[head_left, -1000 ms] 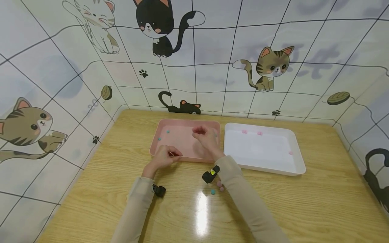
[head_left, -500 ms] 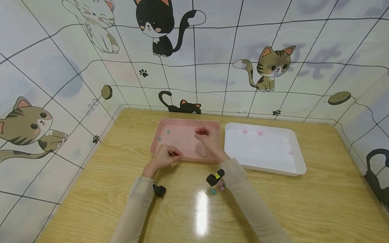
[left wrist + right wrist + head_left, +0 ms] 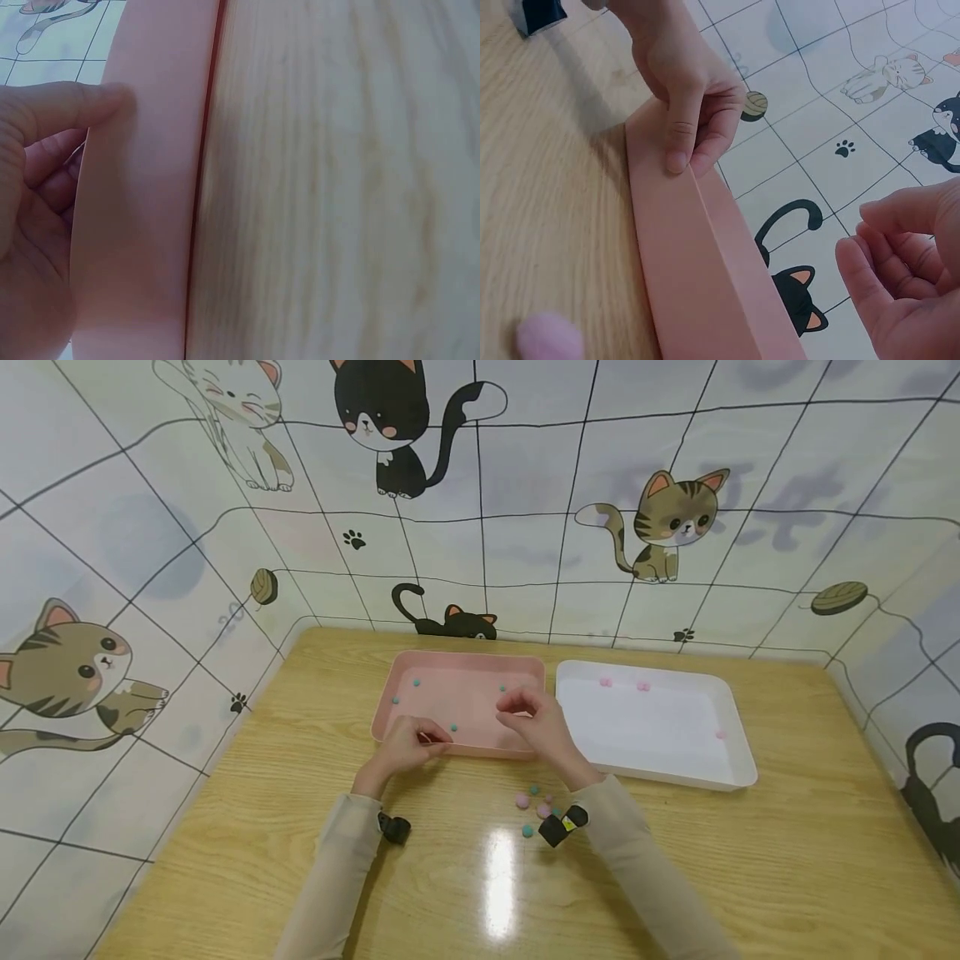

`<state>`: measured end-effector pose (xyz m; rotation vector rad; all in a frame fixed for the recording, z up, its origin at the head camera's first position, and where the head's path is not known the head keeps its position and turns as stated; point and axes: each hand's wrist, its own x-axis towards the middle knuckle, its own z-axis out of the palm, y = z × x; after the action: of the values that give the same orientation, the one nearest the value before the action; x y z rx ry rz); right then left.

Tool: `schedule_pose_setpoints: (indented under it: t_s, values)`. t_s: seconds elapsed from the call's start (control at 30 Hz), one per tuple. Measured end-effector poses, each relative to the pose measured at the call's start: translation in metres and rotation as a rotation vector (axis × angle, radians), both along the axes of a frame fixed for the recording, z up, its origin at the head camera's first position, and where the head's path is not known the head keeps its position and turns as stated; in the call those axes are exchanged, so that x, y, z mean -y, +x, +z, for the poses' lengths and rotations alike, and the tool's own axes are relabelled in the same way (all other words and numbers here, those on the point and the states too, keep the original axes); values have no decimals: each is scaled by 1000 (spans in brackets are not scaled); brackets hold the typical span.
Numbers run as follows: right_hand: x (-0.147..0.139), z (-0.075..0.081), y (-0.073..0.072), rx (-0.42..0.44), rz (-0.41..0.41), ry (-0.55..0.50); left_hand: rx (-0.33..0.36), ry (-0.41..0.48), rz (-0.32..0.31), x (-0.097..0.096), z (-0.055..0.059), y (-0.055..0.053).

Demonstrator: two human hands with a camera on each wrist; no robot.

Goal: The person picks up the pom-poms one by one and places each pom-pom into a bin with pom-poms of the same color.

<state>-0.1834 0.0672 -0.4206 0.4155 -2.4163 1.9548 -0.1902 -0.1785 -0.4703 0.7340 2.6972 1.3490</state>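
In the head view, the left hand (image 3: pixel 408 745) is pinching the near rim of a smooth pink tray (image 3: pixel 427 714), a shallow box with rounded corners, while the right hand (image 3: pixel 543 727) is hovering over its right end, fingers loosely curled and nothing visible between them. Small round teal beads (image 3: pixel 453 727) are lying scattered on the tray's floor. A glossy white tray (image 3: pixel 637 735) is sitting just beside it — a narrow gap running between their edges — and is carrying small pink pieces (image 3: pixel 643 687). Teal and lilac balls (image 3: pixel 522 801) are resting loose on the wood-grained table (image 3: pixel 300 877), between the forearms, with bare wood reaching toward the person. In the left wrist view, the thumb is pressing the flat outer wall of the pink tray, the other fingers are bending behind its thin rim, and streaky wood is stretching away alongside. In the right wrist view, the right thumb and finger are standing slightly apart — beyond the tray's long straight edge — before the cat-patterned wall (image 3: pixel 810 127).
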Motion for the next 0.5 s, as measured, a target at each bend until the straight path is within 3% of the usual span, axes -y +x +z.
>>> schedule_pose_setpoints:
  t_s: [0.13,0.5]
  values:
    - [-10,-4,9,-17,14,33,-8,6,-1,0,0,-1]
    - [-34,-14,41,24,76,-22,-1,6,-7,0,0,1]
